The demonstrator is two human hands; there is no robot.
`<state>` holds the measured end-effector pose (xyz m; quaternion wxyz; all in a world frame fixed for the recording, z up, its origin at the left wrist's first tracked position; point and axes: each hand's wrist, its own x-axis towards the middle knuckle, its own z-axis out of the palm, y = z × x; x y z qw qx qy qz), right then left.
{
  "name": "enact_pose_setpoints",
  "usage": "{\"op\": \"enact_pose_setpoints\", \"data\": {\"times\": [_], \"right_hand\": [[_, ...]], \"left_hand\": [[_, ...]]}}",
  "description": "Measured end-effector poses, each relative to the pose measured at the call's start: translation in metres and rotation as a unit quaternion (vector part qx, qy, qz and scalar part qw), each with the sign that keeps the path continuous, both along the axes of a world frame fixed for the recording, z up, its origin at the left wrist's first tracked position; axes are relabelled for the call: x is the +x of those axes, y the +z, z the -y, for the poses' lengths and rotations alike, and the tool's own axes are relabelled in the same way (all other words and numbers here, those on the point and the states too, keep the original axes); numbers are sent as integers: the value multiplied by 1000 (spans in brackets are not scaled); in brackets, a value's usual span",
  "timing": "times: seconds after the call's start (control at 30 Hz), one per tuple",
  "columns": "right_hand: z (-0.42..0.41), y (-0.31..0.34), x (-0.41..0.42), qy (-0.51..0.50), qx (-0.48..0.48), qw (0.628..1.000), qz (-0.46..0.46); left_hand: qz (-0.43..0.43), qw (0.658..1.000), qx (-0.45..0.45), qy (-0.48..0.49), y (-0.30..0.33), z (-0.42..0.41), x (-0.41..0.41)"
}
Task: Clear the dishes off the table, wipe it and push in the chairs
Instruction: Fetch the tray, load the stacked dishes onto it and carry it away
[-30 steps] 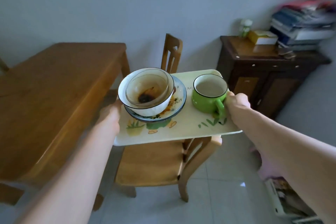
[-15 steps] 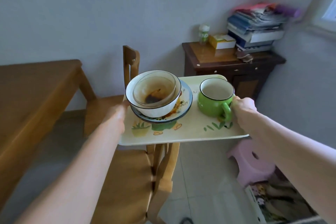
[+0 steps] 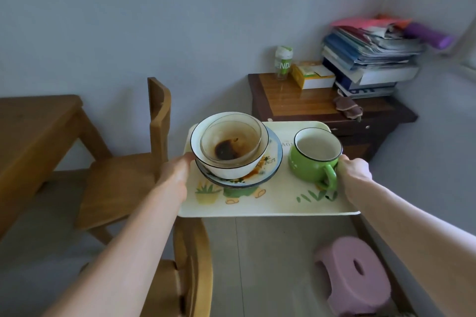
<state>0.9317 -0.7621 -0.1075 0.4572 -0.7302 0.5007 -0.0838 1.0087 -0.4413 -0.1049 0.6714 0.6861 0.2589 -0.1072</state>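
while the left hand (image 3: 177,172) and right hand (image 3: 354,175) each keep a closed grip on the tray (image 3: 273,203) edges, clearing is underway; next, carry the stacked bowls (image 3: 229,147) and mug (image 3: 313,157) level toward 12 o'clock.

Single head view, looking forward and down, close over tray (image 3: 270,203); corner cabinet (image 3: 296,100) beyond.

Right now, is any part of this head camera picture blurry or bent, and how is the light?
Head view: the tray, white bowl and green mug look sharp; the book stack at the right edge is smeared, likely motion blur; wide-angle bending curves the chair back and edges; light is soft and dim, with mild sheen on the dark cabinet top.
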Motion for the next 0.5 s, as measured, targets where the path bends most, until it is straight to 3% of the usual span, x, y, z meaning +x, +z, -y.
{"op": "enact_pose_setpoints", "data": {"times": [0.5], "right_hand": [[179, -40, 174, 44, 4, 999, -10]], "left_hand": [[-45, 996, -18, 76, -40, 181, 148]]}}
